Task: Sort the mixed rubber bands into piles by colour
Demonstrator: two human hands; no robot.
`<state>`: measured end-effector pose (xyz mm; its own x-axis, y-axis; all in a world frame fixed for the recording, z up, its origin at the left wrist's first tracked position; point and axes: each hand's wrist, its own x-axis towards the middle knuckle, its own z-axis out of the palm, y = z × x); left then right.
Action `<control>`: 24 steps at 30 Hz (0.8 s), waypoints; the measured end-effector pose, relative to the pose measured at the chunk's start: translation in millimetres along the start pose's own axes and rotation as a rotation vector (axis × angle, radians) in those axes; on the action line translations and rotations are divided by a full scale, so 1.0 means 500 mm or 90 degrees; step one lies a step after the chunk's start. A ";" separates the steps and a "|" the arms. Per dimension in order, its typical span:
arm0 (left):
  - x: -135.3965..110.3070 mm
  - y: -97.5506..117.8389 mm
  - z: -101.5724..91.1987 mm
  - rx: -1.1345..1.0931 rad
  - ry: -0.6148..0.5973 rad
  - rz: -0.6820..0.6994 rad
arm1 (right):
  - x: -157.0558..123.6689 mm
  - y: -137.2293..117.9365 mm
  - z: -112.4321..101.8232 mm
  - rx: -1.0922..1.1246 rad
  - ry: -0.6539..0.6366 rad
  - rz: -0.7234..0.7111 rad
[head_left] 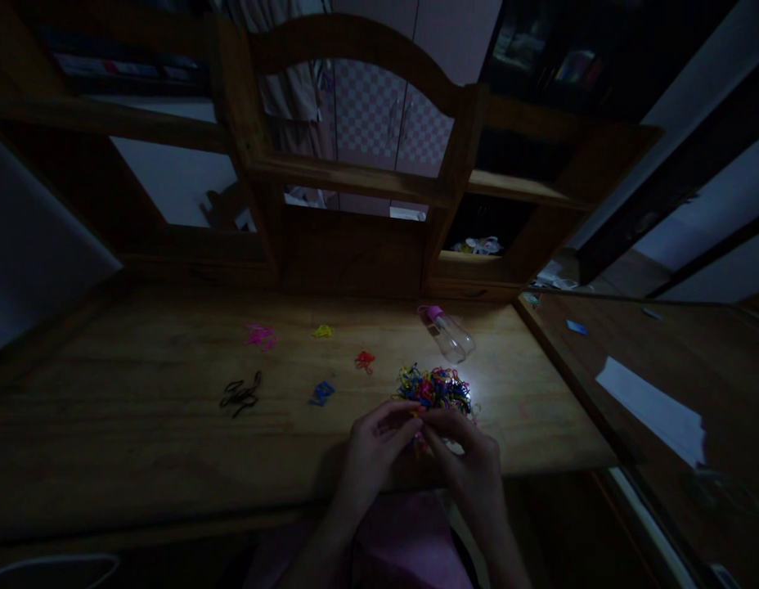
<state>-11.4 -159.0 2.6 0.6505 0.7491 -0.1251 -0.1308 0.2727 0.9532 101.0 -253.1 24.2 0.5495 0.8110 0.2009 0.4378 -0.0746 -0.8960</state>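
Note:
A tangled pile of multicoloured rubber bands (437, 388) lies on the wooden desk, just beyond my fingers. At its near edge, my left hand (375, 446) and my right hand (469, 454) meet fingertip to fingertip. Both pinch a small orange rubber band (418, 412), mostly covered by the fingers. Smaller groups sorted by colour are spread to the left: red bands (365, 361), blue bands (321, 393), yellow bands (323, 331), pink bands (260, 336) and black bands (240, 394).
A clear bottle with a pink cap (451, 337) lies on its side behind the pile. The desk's wooden shelf unit (355, 245) rises at the back. On a lower surface to the right are a white paper sheet (653, 409) and a blue card (577, 327).

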 end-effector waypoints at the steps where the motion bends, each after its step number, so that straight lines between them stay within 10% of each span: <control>1: 0.000 -0.001 -0.001 -0.004 0.001 -0.004 | -0.001 0.001 0.001 0.004 0.001 0.004; 24: -0.013 0.008 -0.030 0.115 -0.008 -0.001 | -0.001 0.006 -0.011 -0.015 0.015 0.028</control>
<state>-27.4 -153.8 3.3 0.6596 0.7413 -0.1241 0.0060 0.1599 0.9871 105.9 -256.9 23.4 0.5853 0.7924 0.1715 0.4292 -0.1234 -0.8947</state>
